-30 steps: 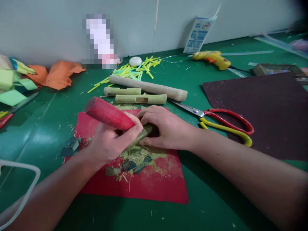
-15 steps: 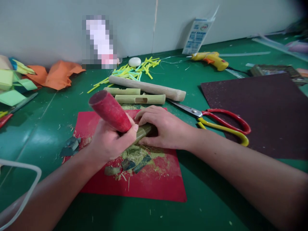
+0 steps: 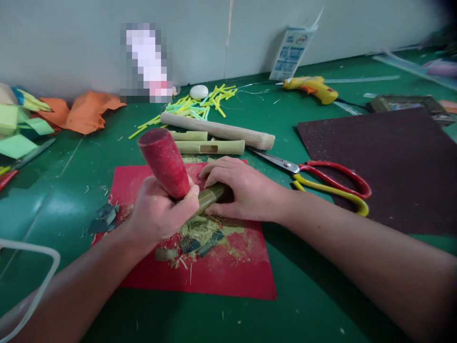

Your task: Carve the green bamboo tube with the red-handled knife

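Note:
My left hand (image 3: 162,209) is closed around a red tube (image 3: 164,162) that looks like a rolled rough sheet. Its wide open top leans up and to the left, and its lower end is hidden by my fingers. My right hand (image 3: 237,188) grips a green bamboo piece (image 3: 210,196), whose far end disappears under my palm. The bamboo runs toward my left hand; where the tube meets it cannot be seen. Beneath both hands lies a red sheet (image 3: 246,274), strewn with pale shavings (image 3: 196,226) and dark green chips (image 3: 210,242).
Behind the sheet lie a notched bamboo tube (image 3: 228,146) and a longer pale stick (image 3: 221,129). Scissors (image 3: 321,178) rest to the right, partly over a dark brown sheet (image 3: 385,166). Farther back are cut straws (image 3: 223,97), a white oval object (image 3: 199,92) and a yellow glue gun (image 3: 314,89).
My left hand has shifted slightly left, and the red tube stands more upright, its top moved right and up. My right hand and the bamboo piece stay in place.

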The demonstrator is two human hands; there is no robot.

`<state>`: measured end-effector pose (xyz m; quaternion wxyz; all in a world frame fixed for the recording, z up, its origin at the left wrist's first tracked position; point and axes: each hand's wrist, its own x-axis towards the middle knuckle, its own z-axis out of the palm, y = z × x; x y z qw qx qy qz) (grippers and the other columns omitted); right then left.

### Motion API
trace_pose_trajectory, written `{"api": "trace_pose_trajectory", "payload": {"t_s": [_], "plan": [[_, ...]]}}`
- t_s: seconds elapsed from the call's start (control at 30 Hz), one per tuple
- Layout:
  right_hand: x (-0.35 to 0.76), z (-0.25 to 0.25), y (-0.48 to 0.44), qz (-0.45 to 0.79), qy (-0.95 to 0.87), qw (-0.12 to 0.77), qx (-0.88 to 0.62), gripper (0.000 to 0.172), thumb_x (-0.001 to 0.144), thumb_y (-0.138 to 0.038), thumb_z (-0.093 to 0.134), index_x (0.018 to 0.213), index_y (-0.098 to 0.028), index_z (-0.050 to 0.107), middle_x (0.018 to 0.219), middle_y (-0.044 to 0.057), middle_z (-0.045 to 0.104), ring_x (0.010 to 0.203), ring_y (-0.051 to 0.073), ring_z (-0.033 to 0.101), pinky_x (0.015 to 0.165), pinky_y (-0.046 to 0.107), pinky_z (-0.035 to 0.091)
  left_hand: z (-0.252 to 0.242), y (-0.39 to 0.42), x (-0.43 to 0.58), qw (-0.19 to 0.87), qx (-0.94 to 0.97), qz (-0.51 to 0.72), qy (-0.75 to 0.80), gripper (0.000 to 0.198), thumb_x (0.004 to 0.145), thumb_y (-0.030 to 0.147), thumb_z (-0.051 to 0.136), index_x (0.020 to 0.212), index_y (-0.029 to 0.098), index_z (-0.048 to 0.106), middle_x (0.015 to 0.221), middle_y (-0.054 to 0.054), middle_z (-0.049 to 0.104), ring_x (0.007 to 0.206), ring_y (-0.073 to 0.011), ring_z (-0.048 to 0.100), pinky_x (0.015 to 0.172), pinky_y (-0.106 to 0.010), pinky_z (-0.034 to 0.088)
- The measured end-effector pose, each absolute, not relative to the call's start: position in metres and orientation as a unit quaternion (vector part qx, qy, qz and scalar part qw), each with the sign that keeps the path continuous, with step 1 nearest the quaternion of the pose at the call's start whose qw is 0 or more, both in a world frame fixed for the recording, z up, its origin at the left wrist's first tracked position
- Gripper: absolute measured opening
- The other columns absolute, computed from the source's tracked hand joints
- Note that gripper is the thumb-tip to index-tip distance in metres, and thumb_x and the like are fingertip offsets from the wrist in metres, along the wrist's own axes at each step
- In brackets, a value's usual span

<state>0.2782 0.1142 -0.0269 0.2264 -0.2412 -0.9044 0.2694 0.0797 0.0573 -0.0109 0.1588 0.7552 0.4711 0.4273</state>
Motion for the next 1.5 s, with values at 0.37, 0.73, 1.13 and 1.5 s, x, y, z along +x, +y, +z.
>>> {"api": "trace_pose_trajectory", "payload": {"t_s": [0.37, 0.73, 1.13, 1.5], "plan": [[0.2770, -0.0277, 0.1147, 0.276, -0.903, 0.235, -0.231, 0.025, 0.077, -0.030, 0.079, 0.086, -0.018, 0.059, 0.107, 0.010, 0.069, 0.101, 0.024, 0.062, 0.093, 0.040, 0.044, -0.0093, 0.0608, 0.0787, 0.222, 0.771, 0.401, 0.443, 0.008, 0.087, 0.019, 0.064, 0.081, 0.021, 0.069, 0.078, 0.002, 0.072, 0.071, -0.0125, 0.067, 0.072, -0.024, 0.057], [0.2766, -0.0258, 0.1141, 0.281, -0.902, 0.228, -0.235, 0.024, 0.077, -0.030, 0.078, 0.086, -0.020, 0.058, 0.108, 0.009, 0.068, 0.103, 0.024, 0.062, 0.095, 0.041, 0.044, -0.0080, 0.0605, 0.0773, 0.208, 0.799, 0.370, 0.426, 0.008, 0.088, 0.020, 0.063, 0.083, 0.024, 0.068, 0.084, 0.000, 0.075, 0.079, -0.0174, 0.070, 0.076, -0.029, 0.058], [0.2775, -0.0279, 0.1142, 0.285, -0.898, 0.233, -0.240, 0.025, 0.076, -0.030, 0.078, 0.091, -0.019, 0.062, 0.111, 0.010, 0.068, 0.105, 0.025, 0.061, 0.097, 0.042, 0.044, -0.0061, 0.0597, 0.0822, 0.162, 0.775, 0.425, 0.440, 0.023, 0.078, 0.009, 0.059, 0.058, 0.017, 0.051, 0.053, 0.005, 0.051, 0.049, -0.0068, 0.048, 0.050, -0.020, 0.041], [0.2781, -0.0294, 0.1151, 0.275, -0.903, 0.233, -0.235, 0.027, 0.076, -0.032, 0.079, 0.092, -0.018, 0.061, 0.109, 0.011, 0.068, 0.105, 0.025, 0.061, 0.095, 0.042, 0.045, -0.0109, 0.0571, 0.0817, 0.200, 0.715, 0.462, 0.484, 0.012, 0.082, 0.015, 0.063, 0.072, 0.021, 0.067, 0.065, 0.003, 0.067, 0.055, -0.0103, 0.058, 0.053, -0.023, 0.049]]}}
